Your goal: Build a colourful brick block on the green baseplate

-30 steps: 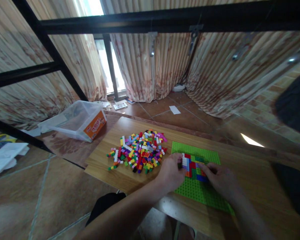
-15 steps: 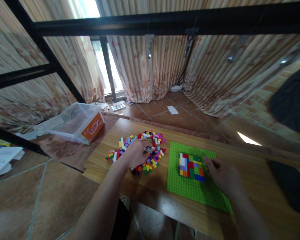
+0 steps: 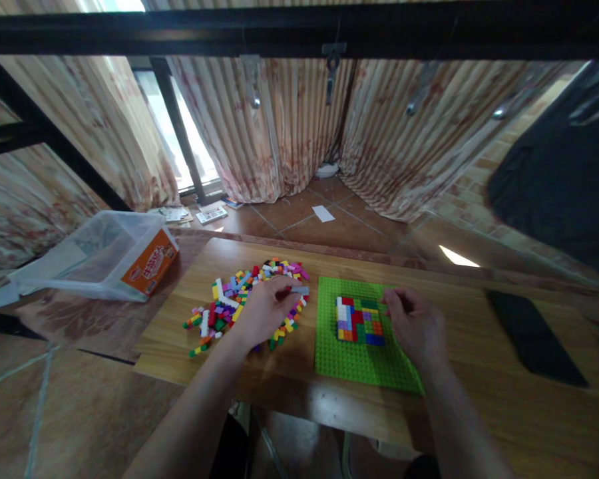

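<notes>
"Since you're standing closer, what's in the left hand (image 3: 264,309)?"

"A grey brick (image 3: 302,291), pinched by one end above the loose bricks (image 3: 220,324) at lower left of centre, probably to keep its far end free."

"And the right hand (image 3: 415,322)?"

"Half-curled by the right edge of the green baseplate (image 3: 332,362), maybe steadying it; I can't tell whether it's gripping anything. The multicoloured brick patch (image 3: 358,320) sits mid-plate, lower right of centre."

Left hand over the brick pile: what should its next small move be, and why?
Probably carry the grey brick over to the green baseplate: the left hand holds it at the fingertips above the brick pile, and bare studs surround the multicoloured block, with the right hand close beside it.
</notes>
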`<move>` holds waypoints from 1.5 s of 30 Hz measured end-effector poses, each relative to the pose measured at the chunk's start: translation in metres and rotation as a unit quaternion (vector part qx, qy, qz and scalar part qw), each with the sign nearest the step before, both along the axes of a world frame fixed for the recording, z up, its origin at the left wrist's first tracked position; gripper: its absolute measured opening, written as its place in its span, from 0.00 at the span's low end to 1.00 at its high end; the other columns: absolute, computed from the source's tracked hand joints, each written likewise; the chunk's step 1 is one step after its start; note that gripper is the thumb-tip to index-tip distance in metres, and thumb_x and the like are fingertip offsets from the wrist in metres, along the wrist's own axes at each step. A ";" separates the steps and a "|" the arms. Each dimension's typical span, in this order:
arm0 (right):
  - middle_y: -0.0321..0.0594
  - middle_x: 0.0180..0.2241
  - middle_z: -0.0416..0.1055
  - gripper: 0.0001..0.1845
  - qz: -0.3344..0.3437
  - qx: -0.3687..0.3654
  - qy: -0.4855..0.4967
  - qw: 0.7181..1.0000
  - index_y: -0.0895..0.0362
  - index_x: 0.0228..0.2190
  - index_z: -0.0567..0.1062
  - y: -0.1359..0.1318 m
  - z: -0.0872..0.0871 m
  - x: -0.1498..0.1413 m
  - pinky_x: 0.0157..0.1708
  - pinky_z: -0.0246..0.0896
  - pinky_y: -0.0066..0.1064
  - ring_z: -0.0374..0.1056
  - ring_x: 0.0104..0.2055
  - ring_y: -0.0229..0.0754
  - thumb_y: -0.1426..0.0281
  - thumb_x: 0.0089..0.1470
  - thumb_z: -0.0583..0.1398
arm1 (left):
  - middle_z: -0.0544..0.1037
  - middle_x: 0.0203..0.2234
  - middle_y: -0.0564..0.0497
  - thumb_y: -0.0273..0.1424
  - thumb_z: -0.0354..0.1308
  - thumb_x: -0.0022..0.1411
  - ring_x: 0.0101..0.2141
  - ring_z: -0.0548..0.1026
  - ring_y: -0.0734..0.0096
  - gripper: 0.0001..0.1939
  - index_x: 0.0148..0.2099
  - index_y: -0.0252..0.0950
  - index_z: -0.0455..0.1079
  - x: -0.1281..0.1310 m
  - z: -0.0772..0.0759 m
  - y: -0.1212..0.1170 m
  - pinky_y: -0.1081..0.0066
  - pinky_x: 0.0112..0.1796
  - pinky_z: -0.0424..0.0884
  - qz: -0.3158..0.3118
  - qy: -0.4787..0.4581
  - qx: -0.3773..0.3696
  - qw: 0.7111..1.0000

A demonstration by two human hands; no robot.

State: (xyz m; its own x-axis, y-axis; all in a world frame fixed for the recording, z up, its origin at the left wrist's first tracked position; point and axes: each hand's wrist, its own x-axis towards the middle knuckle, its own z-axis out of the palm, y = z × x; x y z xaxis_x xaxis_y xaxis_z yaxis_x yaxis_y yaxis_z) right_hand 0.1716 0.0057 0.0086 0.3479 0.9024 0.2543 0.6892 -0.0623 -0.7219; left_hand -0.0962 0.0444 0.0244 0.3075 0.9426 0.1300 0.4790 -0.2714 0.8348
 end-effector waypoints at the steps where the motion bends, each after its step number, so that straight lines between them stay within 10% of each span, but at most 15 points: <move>1: 0.40 0.24 0.74 0.19 0.019 0.013 0.019 1.000 0.57 0.29 0.75 0.000 0.000 -0.003 0.30 0.62 0.31 0.69 0.27 0.41 0.55 0.57 0.54 | 0.80 0.37 0.50 0.27 0.55 0.61 0.35 0.76 0.70 0.12 0.46 0.36 0.75 0.010 -0.003 -0.002 0.72 0.38 0.71 -0.001 -0.016 -0.012 1.000; 17: 0.46 0.48 0.72 0.17 0.183 0.025 -0.076 0.980 0.53 0.48 0.76 0.005 -0.013 -0.012 0.55 0.60 0.45 0.65 0.53 0.48 0.63 0.61 0.55 | 0.81 0.40 0.48 0.23 0.53 0.62 0.38 0.78 0.68 0.14 0.47 0.35 0.75 0.078 -0.018 0.002 0.70 0.44 0.72 -0.030 0.024 0.012 0.999; 45: 0.43 0.41 0.75 0.10 0.222 -0.024 -0.080 0.971 0.54 0.37 0.78 0.016 -0.013 -0.015 0.50 0.61 0.40 0.69 0.45 0.46 0.69 0.60 0.56 | 0.82 0.33 0.49 0.28 0.51 0.65 0.33 0.77 0.69 0.13 0.42 0.35 0.78 0.082 -0.025 0.008 0.72 0.38 0.71 -0.040 0.030 0.003 0.999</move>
State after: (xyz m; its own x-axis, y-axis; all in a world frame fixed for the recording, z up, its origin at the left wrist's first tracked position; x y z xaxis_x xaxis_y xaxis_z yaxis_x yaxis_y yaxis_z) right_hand 0.1571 0.0214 -0.0040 -0.1190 0.9665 0.2274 0.7587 0.2363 -0.6071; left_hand -0.0146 0.0522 -0.0008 0.3887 0.9142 0.1148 0.5042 -0.3153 0.8040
